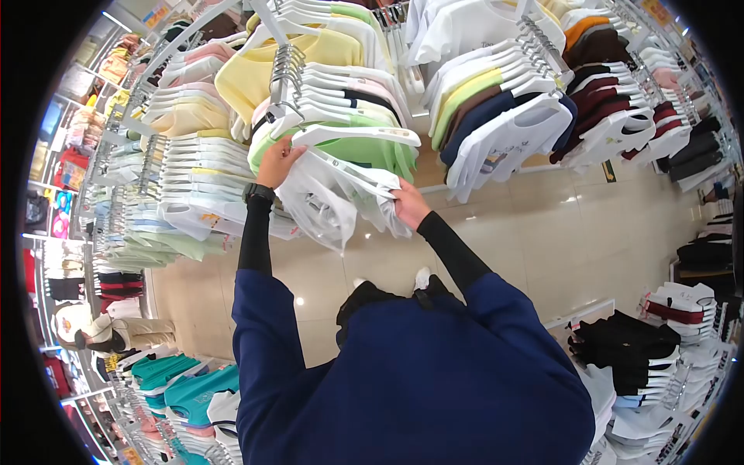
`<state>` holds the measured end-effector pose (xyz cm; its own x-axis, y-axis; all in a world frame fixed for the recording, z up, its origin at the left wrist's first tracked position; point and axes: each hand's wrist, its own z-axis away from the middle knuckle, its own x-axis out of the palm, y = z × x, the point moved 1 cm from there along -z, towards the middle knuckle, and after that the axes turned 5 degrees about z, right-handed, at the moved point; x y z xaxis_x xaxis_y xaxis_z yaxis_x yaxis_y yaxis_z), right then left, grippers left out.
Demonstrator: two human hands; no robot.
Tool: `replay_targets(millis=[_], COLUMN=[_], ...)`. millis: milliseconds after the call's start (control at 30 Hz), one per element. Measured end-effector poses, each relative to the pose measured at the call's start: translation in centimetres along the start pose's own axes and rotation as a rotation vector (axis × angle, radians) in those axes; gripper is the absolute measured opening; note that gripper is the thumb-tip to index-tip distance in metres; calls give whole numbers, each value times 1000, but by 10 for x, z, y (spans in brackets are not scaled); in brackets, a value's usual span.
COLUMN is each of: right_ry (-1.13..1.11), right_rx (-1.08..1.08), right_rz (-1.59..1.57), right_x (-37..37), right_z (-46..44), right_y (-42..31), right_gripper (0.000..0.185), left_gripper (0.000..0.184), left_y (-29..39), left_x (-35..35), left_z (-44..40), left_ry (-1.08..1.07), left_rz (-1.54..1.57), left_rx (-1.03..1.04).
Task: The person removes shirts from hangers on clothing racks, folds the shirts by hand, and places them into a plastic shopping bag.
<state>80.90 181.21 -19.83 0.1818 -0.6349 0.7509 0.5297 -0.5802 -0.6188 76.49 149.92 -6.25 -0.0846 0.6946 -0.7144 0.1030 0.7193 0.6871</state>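
Note:
A white T-shirt (318,203) is stretched between my two hands in front of a rack of hanging clothes. My left hand (279,161), with a dark watch at the wrist, is closed on the shirt's left side, right by the end of a white hanger (360,133). My right hand (408,205) grips bunched cloth of the same shirt, lower and to the right. The hanger's right arm shows bare above the shirt. Light green shirts (372,155) hang directly behind it. Whether my left fingers also hold the hanger, I cannot tell.
More shirts on hangers (504,139) fill the rack to the right, and pale ones (205,178) hang to the left. A person (116,333) stands at the far left. Teal shirts (198,395) and black garments (624,349) hang on racks behind me. The floor (527,232) is glossy tile.

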Motion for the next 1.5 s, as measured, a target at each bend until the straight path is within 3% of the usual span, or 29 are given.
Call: replay_targets(millis=[133, 233, 367, 500, 533, 633, 700, 767, 900, 1000, 1100, 1133, 1233, 1300, 1500], right_ry=[67, 350, 485, 533, 504, 481, 373, 265, 1, -122, -6, -4, 112, -44, -247], right_rx=[-37, -82, -423, -299, -433, -314, -204, -231, -157, -168, -96, -178, 55, 85, 150], right_rz=[42, 366, 361, 530, 530, 668, 850, 1144, 1506, 1474, 1331, 1269, 1032, 981, 896], right_x=[7, -11, 3, -10, -4, 11, 17, 25, 15, 23, 32, 31, 44, 67, 178], right_z=[-15, -31, -30, -37, -38, -37, -43, -44, -63, -63, -58, -60, -41, -18, 87], right_y=[0, -10, -38, -39, -34, -13, 8, 27, 75, 94, 87, 85, 64, 47, -50], right_gripper=[35, 27, 26, 33, 34, 32, 29, 27, 27, 29, 30, 31, 31, 29, 24], left_gripper=[43, 43, 43, 44, 45, 47, 48, 49, 53, 59, 63, 63, 69, 72, 81], left_y=[-2, -6, -6, -2, -3, 6, 9, 8, -48, -99, -129, -139, -163, -168, -15], left_x=[-5, -8, -8, -1, 2, 5, 4, 6, 26, 50, 62, 66, 72, 76, 47], left_z=[1, 3, 4, 8, 7, 5, 6, 7, 15, 34, 63, 73, 96, 111, 176], left_ry=[24, -1, 51, 33, 36, 59, 90, 121, -40, -162, -162, -143, -181, -192, -255], left_rz=[-46, 2, -88, 10, 17, 36, 22, -14, -196, -194, -128, -96, -56, -41, 43], left_rx=[-13, 51, 222, 142, 130, 93, 85, 101, 26, -88, -172, -185, -222, -167, 28])
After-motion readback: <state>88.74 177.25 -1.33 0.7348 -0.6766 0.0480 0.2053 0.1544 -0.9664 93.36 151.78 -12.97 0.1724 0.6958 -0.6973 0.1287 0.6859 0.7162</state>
